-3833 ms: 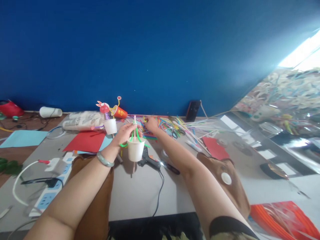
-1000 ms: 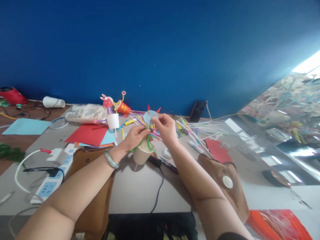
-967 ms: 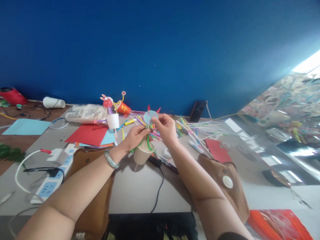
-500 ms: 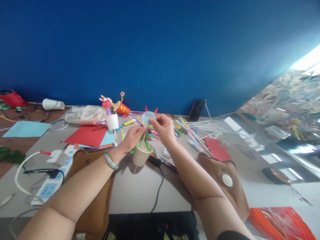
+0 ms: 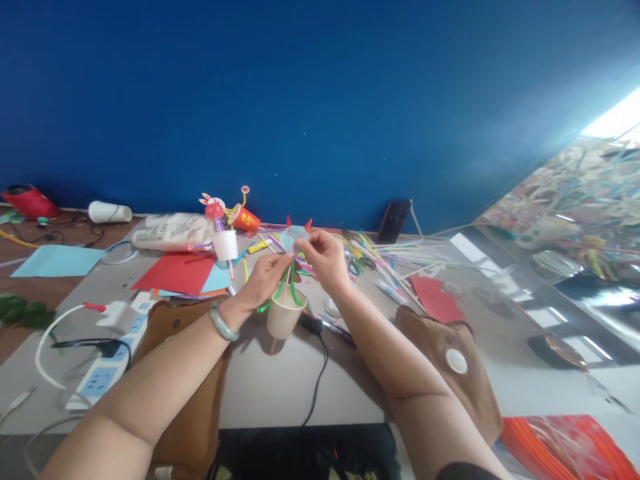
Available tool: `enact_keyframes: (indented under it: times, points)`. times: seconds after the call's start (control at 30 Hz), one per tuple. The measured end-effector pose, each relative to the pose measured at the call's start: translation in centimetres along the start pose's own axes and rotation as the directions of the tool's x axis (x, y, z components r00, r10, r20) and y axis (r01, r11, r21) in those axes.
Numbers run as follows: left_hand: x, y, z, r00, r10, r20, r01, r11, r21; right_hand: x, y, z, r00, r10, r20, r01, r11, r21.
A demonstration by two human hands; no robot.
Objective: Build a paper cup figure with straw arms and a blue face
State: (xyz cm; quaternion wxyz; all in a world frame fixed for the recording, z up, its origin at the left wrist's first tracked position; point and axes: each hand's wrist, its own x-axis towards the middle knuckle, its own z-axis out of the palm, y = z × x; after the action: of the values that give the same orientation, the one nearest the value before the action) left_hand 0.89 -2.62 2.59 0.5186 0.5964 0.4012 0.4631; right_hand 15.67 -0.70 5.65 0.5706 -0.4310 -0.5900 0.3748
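Between my hands, above the table, is a paper-cup puppet: a beige paper cup (image 5: pixel 286 319) hangs below, with green straws (image 5: pixel 293 283) rising out of it and a stick poking out underneath. At its top sits a pale blue paper disc (image 5: pixel 291 236) with two red pointed pieces. My right hand (image 5: pixel 324 255) pinches the disc's right edge between thumb and fingers. Just below the disc, my left hand (image 5: pixel 267 275) is closed around the upper ends of the straws and stick. The fingertips partly hide where disc and straws meet.
Behind to the left stand a finished-looking white cup puppet (image 5: pixel 225 245) and a tipped red cup (image 5: pixel 246 218). Red paper (image 5: pixel 173 272), a power strip (image 5: pixel 113 357) and brown armrest-like pads (image 5: pixel 445 360) lie around. Loose straws (image 5: pixel 390 257) spread behind my right hand; a black cable (image 5: pixel 319 380) crosses the table.
The disc has shifted slightly left and down, and the cup hangs a little lower and less tilted. Both hands keep their grip.
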Motion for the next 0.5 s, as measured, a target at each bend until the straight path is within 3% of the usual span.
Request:
enact_keyframes:
  times: [0.23, 0.5]
  points:
    - [-0.33, 0.62, 0.12, 0.991, 0.118, -0.065, -0.114, 0.992, 0.059, -0.05, -0.01, -0.04, 1.0, 0.0, 0.027, -0.001, 1.0, 0.029]
    - [0.02, 0.11, -0.33, 0.989, 0.136, -0.064, -0.126, 0.982, 0.14, 0.0, 0.02, -0.45, 0.999, 0.004, 0.052, -0.005, 1.0, 0.017]
